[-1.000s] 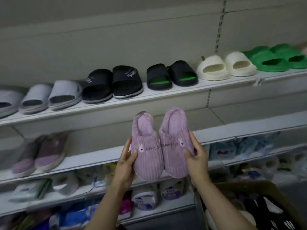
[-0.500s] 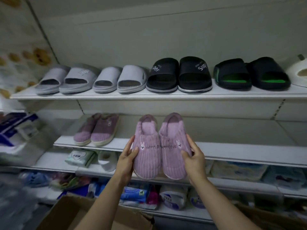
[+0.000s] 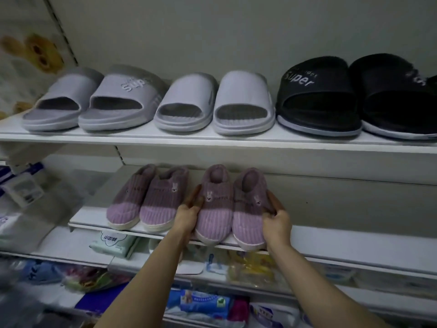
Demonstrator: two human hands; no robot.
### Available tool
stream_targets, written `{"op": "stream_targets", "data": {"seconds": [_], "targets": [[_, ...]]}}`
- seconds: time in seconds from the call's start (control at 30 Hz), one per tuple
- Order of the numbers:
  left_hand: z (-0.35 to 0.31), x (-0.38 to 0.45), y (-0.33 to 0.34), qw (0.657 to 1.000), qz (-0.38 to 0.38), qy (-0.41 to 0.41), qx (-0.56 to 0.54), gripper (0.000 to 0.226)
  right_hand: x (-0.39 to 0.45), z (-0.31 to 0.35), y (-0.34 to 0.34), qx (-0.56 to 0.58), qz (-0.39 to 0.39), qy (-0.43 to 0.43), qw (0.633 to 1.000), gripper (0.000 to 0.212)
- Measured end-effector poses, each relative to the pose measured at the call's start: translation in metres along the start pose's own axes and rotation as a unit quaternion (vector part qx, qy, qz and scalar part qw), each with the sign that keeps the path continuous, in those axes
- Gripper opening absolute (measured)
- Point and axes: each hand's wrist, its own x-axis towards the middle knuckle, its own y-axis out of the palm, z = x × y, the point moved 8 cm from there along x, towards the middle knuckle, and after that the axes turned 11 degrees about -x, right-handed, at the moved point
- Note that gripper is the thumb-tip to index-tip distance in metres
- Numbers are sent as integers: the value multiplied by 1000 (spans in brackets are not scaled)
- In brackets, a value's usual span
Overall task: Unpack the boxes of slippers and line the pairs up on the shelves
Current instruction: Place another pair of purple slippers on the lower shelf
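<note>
While I'm holding the purple pair (image 3: 233, 210) between my left hand (image 3: 188, 215) and right hand (image 3: 276, 220), fingers curled on its outer sides, it's sitting on the middle shelf (image 3: 354, 237) beside the matching pair (image 3: 146, 200); I'm thinking toes want squaring to the edge.

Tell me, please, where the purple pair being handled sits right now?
The held purple pair rests on the middle shelf, centre of view, just right of the matching purple pair, between the left hand and right hand.
</note>
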Motion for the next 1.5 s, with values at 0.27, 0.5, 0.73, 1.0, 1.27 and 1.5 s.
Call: {"op": "stream_targets", "data": {"seconds": [0.27, 0.5, 0.73, 1.0, 1.27, 1.5], "targets": [[-4, -18, 16, 920, 4, 140, 366, 96, -47, 11, 20, -380, -72, -212, 897, 89], [5, -18, 36, 874, 40, 115, 470, 120, -27, 16, 22, -409, -6, -153, 900, 75], [3, 4, 31, 896, 50, 107, 428, 118, -29, 21, 28, -381, -27, -172, 908, 79], [6, 14, 21, 921, 51, 98, 372, 119, -29, 21, 34, -383, -43, -188, 903, 81], [9, 17, 21, 917, 49, 107, 382, 114, -26, 24, 43, -390, -46, -179, 902, 86], [7, 13, 23, 908, 46, 113, 401, 113, -24, 25, 43, -393, -53, -170, 902, 84]]}}
